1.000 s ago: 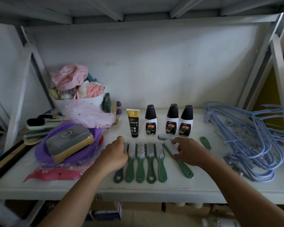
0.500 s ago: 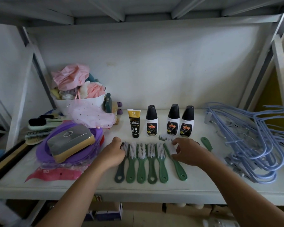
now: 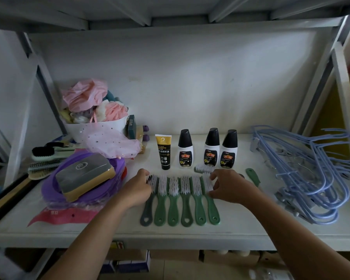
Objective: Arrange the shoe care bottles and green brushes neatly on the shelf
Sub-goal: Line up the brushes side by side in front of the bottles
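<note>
Swung sixth brush [image 3: 211, 206] straight, handle away from bottles [image 3: 210, 150]. Pinches its head with right hand [image 3: 231, 186]; curls left hand [image 3: 136, 188] against row's [image 3: 174, 201] other end, grip unclear. Leaves stray brush [image 3: 203, 169] crosswise before bottles, nearer right hand.

Left hand [image 3: 136, 188] curled, knuckles up; right hand [image 3: 230, 186] pinching green brush [image 3: 211, 207]
</note>
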Tool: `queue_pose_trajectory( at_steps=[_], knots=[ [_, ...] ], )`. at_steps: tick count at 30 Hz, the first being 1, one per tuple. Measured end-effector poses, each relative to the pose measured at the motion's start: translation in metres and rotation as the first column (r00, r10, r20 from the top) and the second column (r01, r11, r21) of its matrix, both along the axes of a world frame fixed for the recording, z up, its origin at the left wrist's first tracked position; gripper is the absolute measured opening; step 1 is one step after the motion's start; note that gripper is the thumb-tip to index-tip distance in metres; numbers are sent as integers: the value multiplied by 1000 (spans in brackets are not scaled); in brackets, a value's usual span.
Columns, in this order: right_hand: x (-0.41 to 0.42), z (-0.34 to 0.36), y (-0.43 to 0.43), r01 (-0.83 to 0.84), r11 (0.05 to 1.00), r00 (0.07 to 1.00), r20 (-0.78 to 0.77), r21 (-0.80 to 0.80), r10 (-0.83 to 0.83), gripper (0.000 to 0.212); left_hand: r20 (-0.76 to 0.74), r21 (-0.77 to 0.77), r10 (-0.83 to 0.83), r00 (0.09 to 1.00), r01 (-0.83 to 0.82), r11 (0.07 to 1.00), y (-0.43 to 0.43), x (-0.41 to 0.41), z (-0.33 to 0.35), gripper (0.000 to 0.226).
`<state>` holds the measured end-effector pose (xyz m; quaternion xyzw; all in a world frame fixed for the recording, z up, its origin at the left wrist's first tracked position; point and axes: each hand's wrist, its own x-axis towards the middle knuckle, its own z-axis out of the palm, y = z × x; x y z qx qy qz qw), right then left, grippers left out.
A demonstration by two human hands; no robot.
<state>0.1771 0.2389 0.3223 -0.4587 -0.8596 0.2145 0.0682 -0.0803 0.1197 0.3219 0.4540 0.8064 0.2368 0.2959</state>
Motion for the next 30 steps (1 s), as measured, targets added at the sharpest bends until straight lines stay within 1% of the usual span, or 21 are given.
queue_pose_trajectory(
  at_steps=[2, 6, 8, 12, 15, 18, 21, 24, 26, 28, 30],
  knots=[
    [0, 1, -1, 0, 1000, 1000, -7, 6, 0, 41, 6, 6, -6, 1000, 6, 1000, 0, 0, 1, 46],
    [1, 1, -1, -6, 1000, 1000, -18, -2, 6, 40, 18, 33, -17, 1000, 16, 999, 0, 0, 1, 28],
    [1, 0, -1, -4, 1000, 1000, -23, -5, 4, 40, 25, 39, -12, 1000, 11, 999, 0, 0, 2, 25],
    [0, -2, -2, -3, 1000, 1000, -29, -9, 3, 41, 31, 42, 5, 1000, -6, 999, 0, -2, 3, 27],
    [-2, -4, -2, -1, 1000, 999, -36, -7, 1, 48, 19, 49, 13, 1000, -14, 999, -1, -5, 3, 25],
    [-2, -6, -1, 7, 1000, 999, -39, -13, -7, 52, 13, 45, 16, 1000, -16, 999, -2, -6, 3, 31],
    [-3, -6, -2, 4, 1000, 999, -33, -28, -5, 51, 14, 45, 17, 1000, -17, 999, -3, -6, 3, 27],
    [0, 3, 1, 23, 998, 1000, 6, -52, -23, 51, 36, 43, 29, 999, -31, 999, -3, -9, 2, 26],
    [9, 12, 9, 72, 997, 997, 28, -16, -71, 42, 48, 35, 45, 998, -47, 998, -3, -10, 2, 32],
    [24, 19, 20, 177, 981, 983, 22, 79, -180, 30, 45, 22, 51, 998, -52, 998, -4, -11, 3, 36],
    [41, 22, 28, 267, 947, 959, 48, 177, -279, 29, 40, 17, 43, 998, -44, 999, -5, -11, 2, 37]
  ],
)
